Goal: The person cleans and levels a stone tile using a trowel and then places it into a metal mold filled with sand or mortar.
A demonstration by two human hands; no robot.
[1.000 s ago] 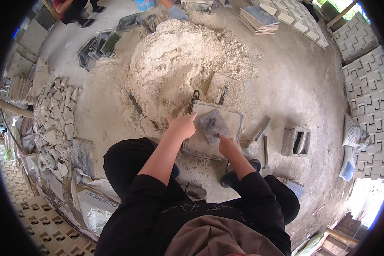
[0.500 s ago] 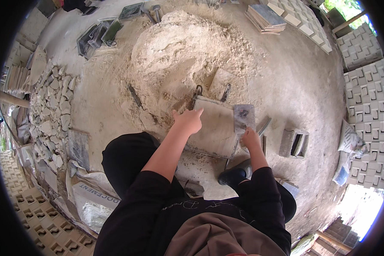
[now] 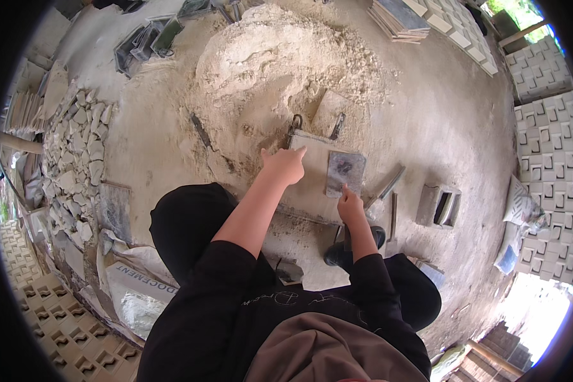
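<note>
In front of me lies a flat, rectangular, dust-coated mould (image 3: pixel 305 205) with a metal loop at its far left corner. My left hand (image 3: pixel 284 167) rests at its left side, with thumb and one finger stretched apart; the other fingertips are hidden. My right hand (image 3: pixel 350 207) is closed at the near edge of a thin grey rectangular plate (image 3: pixel 346 167), one finger lying along it. The plate has a dark smudge in its middle and sits over the right part of the mould. What the curled right fingers grip underneath is hidden.
A large heap of pale powder (image 3: pixel 267 57) rises beyond the mould. Broken stone pieces (image 3: pixel 76 159) lie at left. A hollow block (image 3: pixel 438 205) and a long tool (image 3: pixel 388 184) are at right. Patterned blocks (image 3: pixel 547 184) stack along the right wall. Metal moulds (image 3: pixel 149 41) stand far left.
My right hand and the grey plate have moved left, from the mould's right edge to over its surface. My left hand stays at the mould's left side.
</note>
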